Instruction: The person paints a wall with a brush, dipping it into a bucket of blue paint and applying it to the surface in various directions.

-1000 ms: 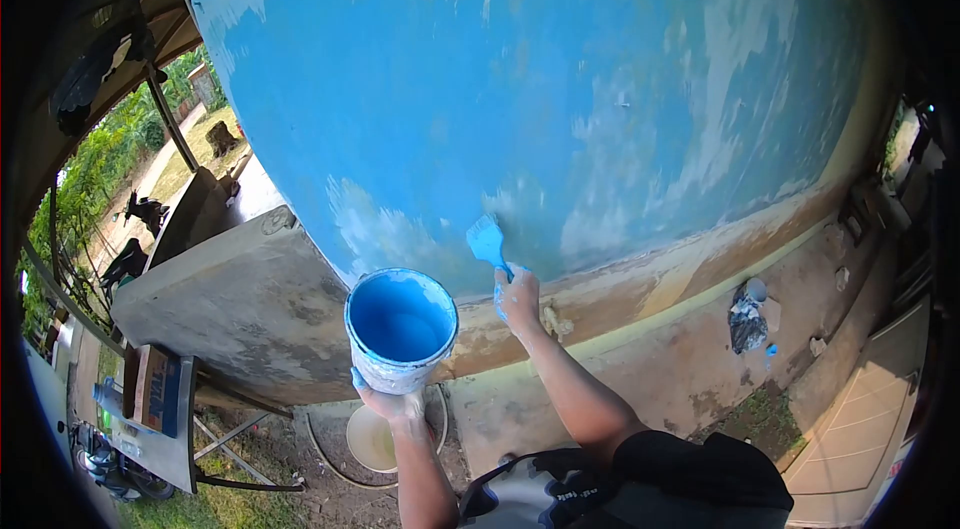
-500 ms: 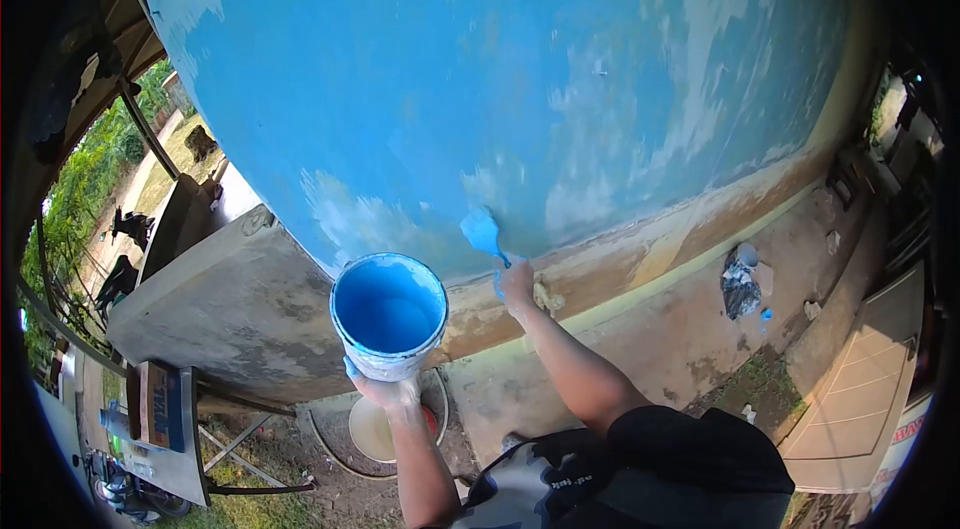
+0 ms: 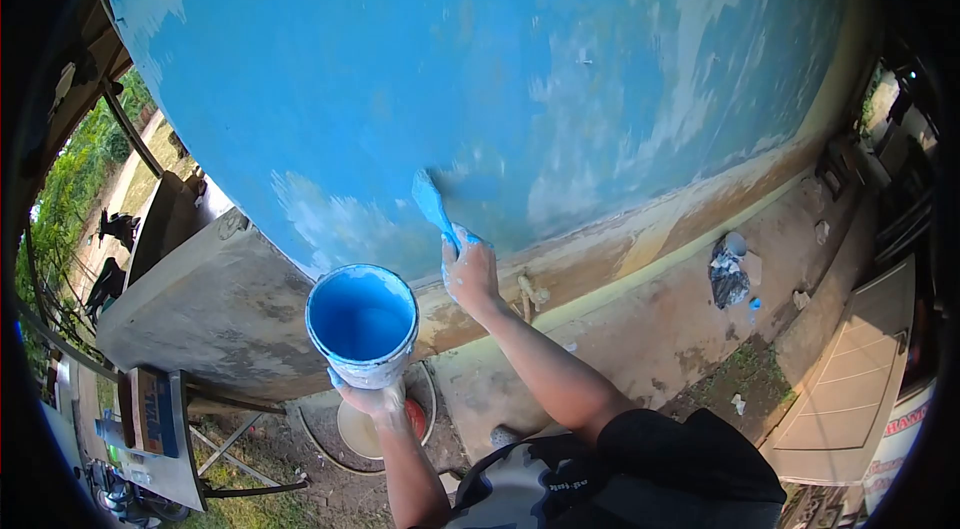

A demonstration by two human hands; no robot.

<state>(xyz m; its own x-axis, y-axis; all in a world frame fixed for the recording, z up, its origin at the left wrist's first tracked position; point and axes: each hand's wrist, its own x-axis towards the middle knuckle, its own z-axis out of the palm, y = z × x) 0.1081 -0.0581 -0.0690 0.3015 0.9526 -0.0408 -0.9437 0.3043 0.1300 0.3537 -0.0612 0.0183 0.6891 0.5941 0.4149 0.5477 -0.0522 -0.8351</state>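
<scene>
My left hand [image 3: 372, 399] supports a white paint bucket [image 3: 380, 369] from below, its inside coated in blue, with blue paint at the bottom. In my right hand [image 3: 472, 274] is a paintbrush [image 3: 432, 201], its handle gripped and its bristles covered in blue. The bristles are up against the wall [image 3: 420, 59], a little above its lower edge. Blue covers most of this wall, with pale patchy streaks at the lower left and on the right. Blue paint is smeared on the fingers of both hands.
Along the wall's foot runs a concrete ledge [image 3: 640, 279], with a crumpled plastic bag [image 3: 729, 279] on it. A low grey wall [image 3: 215, 304] stands at left, near a table [image 3: 180, 439] with boxes. Below the bucket sits a round pale container [image 3: 358, 429]. A brown door panel [image 3: 845, 379] leans at right.
My right hand and the brush have moved left and slightly up along the wall. The bucket in my left hand appears a little lower and further left, as the whole view has shifted.
</scene>
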